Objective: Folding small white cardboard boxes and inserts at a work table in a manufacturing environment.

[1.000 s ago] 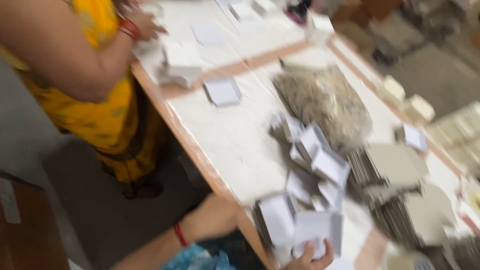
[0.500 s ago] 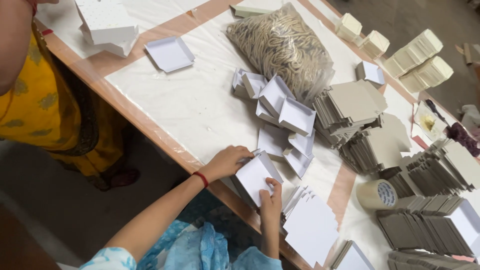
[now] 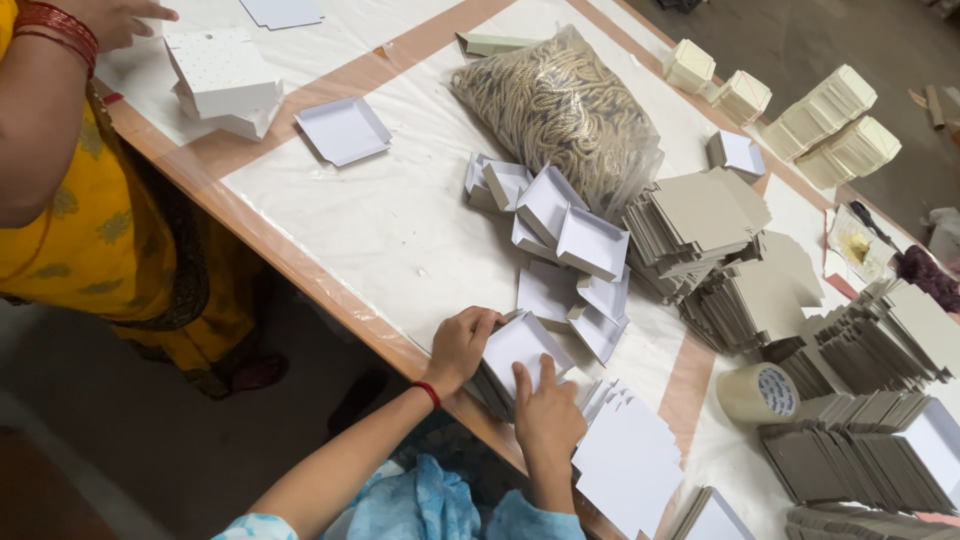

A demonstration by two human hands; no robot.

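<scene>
A white folded card tray [image 3: 518, 347] rests on a small stack at the table's near edge. My left hand [image 3: 460, 345], with a red bangle at the wrist, grips the tray's left side. My right hand [image 3: 546, 415] holds its near edge, index finger pressed flat on its top. Just beyond lies a loose pile of folded white trays [image 3: 560, 235]. Flat white card blanks [image 3: 630, 465] are stacked to the right of my right hand.
A co-worker in yellow [image 3: 70, 190] stands at the left, a hand by a stack of white boxes [image 3: 225, 80]. A clear bag of rope [image 3: 560, 100], grey card stacks [image 3: 720, 250], a tape roll [image 3: 760, 392] and small cream boxes [image 3: 835, 120] crowd the table [image 3: 400, 230].
The view swung and sharpened, settling closer over the table. My hands stayed on the white tray; the left hand closed in on its left side and the right index finger now lies on top.
</scene>
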